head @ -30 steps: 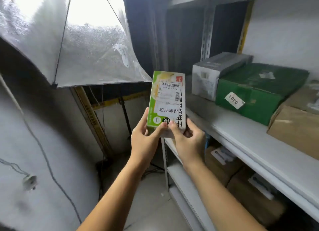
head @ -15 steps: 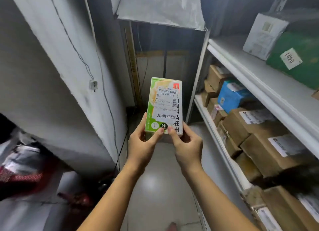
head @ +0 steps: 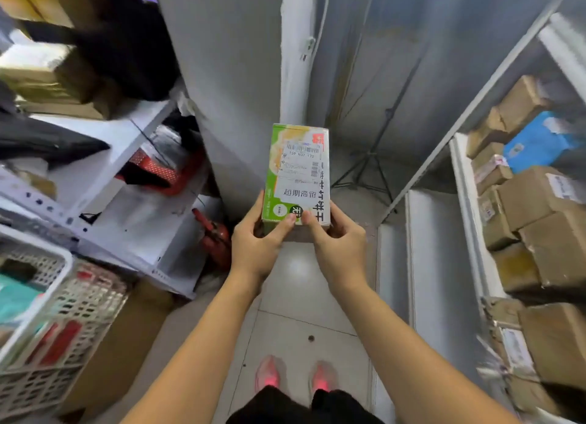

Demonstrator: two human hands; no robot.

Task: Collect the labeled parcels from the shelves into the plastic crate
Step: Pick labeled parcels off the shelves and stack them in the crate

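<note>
A green and white labeled parcel box (head: 296,173) with a barcode sticker stands upright in front of me, over the aisle floor. My left hand (head: 258,247) grips its lower left corner, thumb on the front face. My right hand (head: 339,249) grips its lower right corner the same way. The white latticed plastic crate (head: 60,300) sits at the lower left, with several items inside, well left of the box.
White shelves (head: 469,201) on the right carry several brown cardboard parcels and a blue one (head: 536,141). Shelves (head: 104,163) on the left hold bags and boxes. A red extinguisher (head: 215,236) stands on the floor. A tripod (head: 371,166) stands at the aisle's end.
The view has swung down and to the left, away from the right shelves. The crate and left shelves have come into sight. Both hands keep the same hold on the box.
</note>
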